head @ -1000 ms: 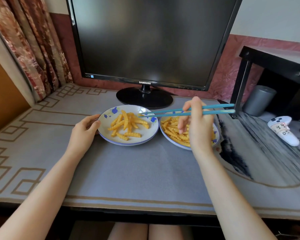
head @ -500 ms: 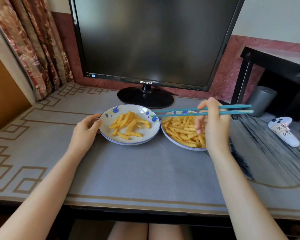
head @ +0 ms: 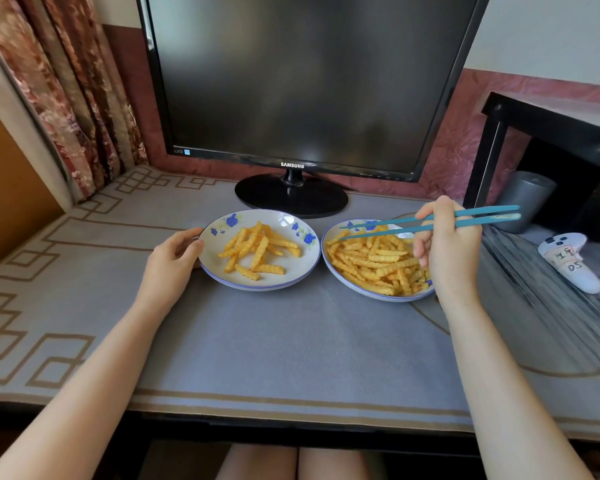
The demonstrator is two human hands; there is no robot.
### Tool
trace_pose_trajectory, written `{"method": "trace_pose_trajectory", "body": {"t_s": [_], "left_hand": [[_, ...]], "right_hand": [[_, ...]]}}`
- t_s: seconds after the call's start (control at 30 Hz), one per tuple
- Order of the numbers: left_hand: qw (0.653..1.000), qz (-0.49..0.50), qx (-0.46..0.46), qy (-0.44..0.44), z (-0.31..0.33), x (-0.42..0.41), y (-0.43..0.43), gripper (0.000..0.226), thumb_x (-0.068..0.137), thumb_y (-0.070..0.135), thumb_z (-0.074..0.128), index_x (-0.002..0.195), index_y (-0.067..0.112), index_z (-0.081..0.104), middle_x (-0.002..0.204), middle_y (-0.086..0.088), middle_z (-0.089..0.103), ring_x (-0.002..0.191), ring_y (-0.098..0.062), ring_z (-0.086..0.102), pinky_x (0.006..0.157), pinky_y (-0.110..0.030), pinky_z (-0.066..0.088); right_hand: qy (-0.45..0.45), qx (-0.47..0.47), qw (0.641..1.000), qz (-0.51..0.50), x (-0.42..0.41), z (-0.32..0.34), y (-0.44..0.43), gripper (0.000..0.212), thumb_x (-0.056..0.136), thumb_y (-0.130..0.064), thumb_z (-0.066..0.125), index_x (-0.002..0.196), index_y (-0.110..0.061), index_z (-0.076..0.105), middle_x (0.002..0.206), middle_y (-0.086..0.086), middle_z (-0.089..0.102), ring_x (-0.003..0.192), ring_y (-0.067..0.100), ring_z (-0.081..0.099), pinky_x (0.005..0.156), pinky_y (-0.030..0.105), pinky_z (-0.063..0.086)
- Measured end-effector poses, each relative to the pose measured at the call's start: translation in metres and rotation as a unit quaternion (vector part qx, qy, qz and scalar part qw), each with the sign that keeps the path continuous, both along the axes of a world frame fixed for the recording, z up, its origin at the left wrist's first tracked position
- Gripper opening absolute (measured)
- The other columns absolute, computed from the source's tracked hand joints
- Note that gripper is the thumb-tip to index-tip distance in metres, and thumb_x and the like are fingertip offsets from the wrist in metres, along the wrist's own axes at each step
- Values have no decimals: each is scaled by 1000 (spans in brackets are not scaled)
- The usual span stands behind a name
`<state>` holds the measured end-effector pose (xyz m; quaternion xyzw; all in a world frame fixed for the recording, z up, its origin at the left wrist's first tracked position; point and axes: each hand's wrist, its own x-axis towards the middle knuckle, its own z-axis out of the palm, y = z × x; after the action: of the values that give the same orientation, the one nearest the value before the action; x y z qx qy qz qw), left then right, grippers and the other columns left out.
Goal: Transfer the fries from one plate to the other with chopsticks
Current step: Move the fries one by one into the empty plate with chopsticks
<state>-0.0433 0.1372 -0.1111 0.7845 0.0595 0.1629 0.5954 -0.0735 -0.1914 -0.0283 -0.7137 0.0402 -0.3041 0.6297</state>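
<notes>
Two white plates with blue flowers stand side by side on the desk. The left plate (head: 222, 275) holds a small heap of crinkle fries (head: 257, 249). The right plate (head: 329, 268) holds a larger pile of fries (head: 371, 265). My left hand (head: 172, 261) grips the left plate's left rim. My right hand (head: 447, 251) holds a pair of teal chopsticks (head: 395, 228) over the right plate. Their tips point left, slightly apart, above the pile's far left part, with no fry between them.
A black Samsung monitor (head: 291, 81) stands right behind the plates on its round base (head: 291, 197). At the right are a white game controller (head: 568, 265), a grey cylinder (head: 527, 199) and a black side table (head: 551, 123). A curtain (head: 66, 91) hangs at the left.
My right hand has carried the chopsticks from over the left plate rightward to above the right plate's fries. My left hand stays on the left plate's rim.
</notes>
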Motion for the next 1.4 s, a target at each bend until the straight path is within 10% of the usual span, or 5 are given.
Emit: {"method": "trace_pose_trajectory", "body": {"t_s": [1.07, 1.4], "left_hand": [[1000, 3, 26, 7, 0, -1, 2, 26, 97, 17, 52, 120, 19, 64, 105, 2, 69, 82, -4, 67, 98, -39, 49], [1000, 3, 27, 11, -1, 0, 2, 26, 97, 18, 52, 119, 20, 64, 106, 1, 69, 86, -11, 67, 97, -39, 49]], "right_hand": [[43, 55, 986, 149, -5, 5, 63, 33, 98, -18, 42, 68, -11, 53, 36, 6, 41, 30, 17, 32, 35, 19, 27], [-27, 88, 995, 28, -7, 12, -3, 30, 98, -15, 39, 69, -12, 50, 35, 4, 43, 30, 17, 34, 35, 19, 25]]}}
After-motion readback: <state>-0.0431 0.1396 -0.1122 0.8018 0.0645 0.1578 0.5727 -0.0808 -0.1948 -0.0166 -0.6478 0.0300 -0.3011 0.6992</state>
